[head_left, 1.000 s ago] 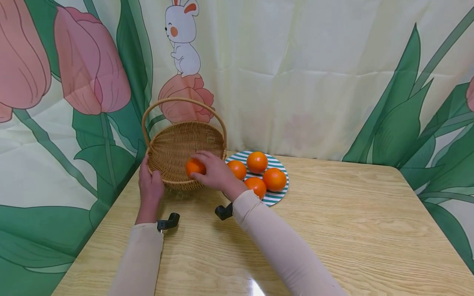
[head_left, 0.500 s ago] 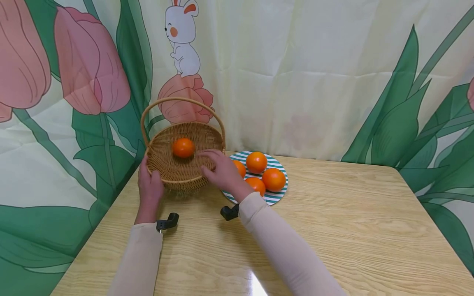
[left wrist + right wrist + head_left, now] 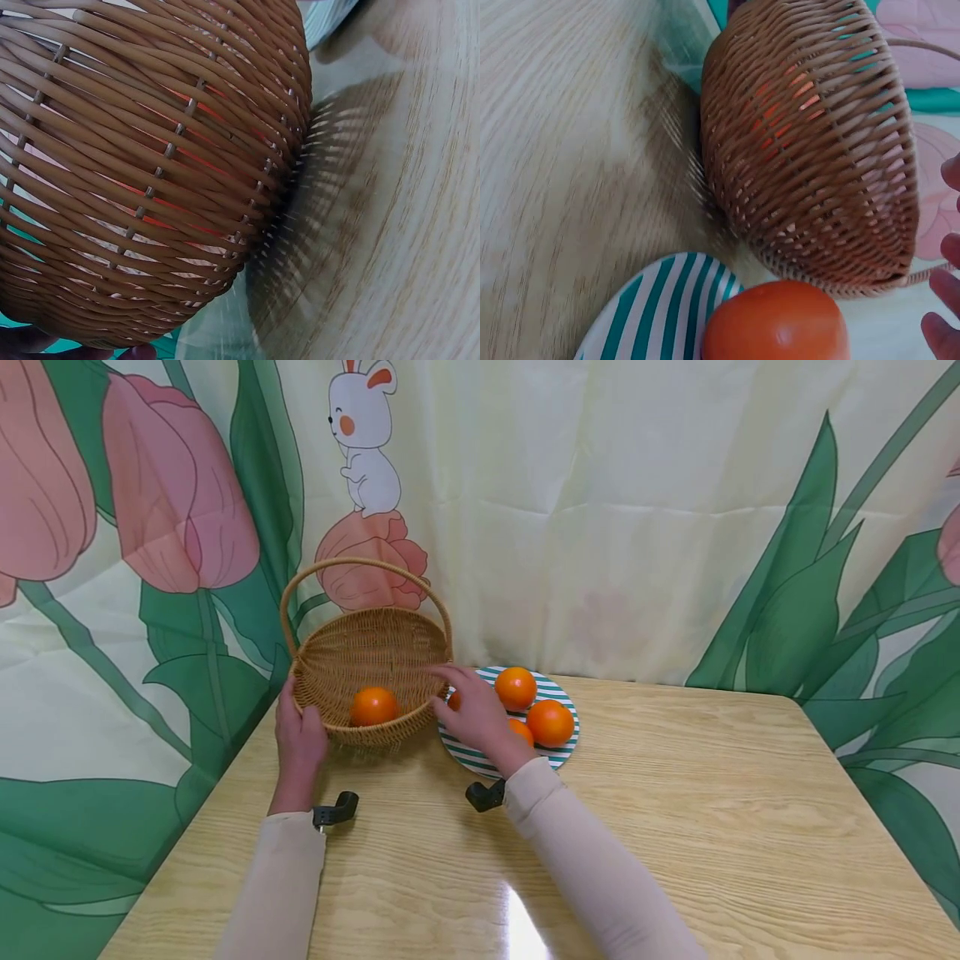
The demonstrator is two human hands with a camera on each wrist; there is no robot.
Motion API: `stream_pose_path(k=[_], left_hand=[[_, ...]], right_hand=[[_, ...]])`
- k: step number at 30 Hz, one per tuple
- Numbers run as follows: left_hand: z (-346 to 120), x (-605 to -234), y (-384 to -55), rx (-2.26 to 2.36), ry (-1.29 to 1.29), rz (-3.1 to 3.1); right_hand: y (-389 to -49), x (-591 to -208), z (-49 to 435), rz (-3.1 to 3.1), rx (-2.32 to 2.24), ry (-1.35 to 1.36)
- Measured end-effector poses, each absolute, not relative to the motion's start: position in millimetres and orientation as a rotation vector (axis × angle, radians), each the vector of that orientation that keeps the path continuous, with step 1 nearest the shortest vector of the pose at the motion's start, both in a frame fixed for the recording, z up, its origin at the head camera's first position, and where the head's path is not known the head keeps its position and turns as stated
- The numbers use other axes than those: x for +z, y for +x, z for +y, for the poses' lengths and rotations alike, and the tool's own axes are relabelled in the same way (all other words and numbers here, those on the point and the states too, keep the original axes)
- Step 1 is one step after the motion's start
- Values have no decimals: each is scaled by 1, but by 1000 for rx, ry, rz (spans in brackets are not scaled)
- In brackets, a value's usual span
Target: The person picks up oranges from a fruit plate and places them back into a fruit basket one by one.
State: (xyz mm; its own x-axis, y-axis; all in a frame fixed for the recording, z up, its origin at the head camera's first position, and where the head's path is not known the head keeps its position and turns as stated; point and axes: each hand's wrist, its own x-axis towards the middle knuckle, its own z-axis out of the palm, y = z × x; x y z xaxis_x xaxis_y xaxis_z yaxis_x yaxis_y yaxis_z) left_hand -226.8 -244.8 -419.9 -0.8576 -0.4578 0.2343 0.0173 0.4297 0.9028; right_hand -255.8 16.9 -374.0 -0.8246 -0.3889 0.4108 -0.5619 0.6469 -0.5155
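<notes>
A brown wicker basket [image 3: 352,652] with a tall arched handle stands at the back left, its opening tilted toward me. My left hand [image 3: 302,739] grips its left rim, thumb at the edge; part of that hand shows low in the left wrist view. One orange [image 3: 375,706] lies inside, against the near wall, glimpsed through the weave in both wrist views. My right hand [image 3: 480,714], fingers loosely bent and holding nothing, hovers between the basket's right rim and a striped plate [image 3: 468,756]. Several oranges [image 3: 551,722] sit on that plate, some partly hidden by the hand.
The light wooden table [image 3: 720,810] extends to the right and front. Behind it hangs a curtain [image 3: 600,527] printed with tulips and a rabbit. A black wrist camera mount [image 3: 336,810] juts from the left wrist, another [image 3: 486,795] from the right.
My right hand has let go of an orange in the basket and drawn back right, over the plate. The orange has rolled down to the near wall. The left hand keeps its grip.
</notes>
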Motion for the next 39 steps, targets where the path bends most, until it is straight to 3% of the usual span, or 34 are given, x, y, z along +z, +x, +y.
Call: stream_pose_path(k=[15, 39], left_hand=[[-245, -419, -226, -1401, 364, -2244], [-245, -418, -225, -1440, 371, -2244]], right_hand=[[-248, -380, 49, -2795, 922, 652], [-233, -391, 85, -2857, 629, 760]])
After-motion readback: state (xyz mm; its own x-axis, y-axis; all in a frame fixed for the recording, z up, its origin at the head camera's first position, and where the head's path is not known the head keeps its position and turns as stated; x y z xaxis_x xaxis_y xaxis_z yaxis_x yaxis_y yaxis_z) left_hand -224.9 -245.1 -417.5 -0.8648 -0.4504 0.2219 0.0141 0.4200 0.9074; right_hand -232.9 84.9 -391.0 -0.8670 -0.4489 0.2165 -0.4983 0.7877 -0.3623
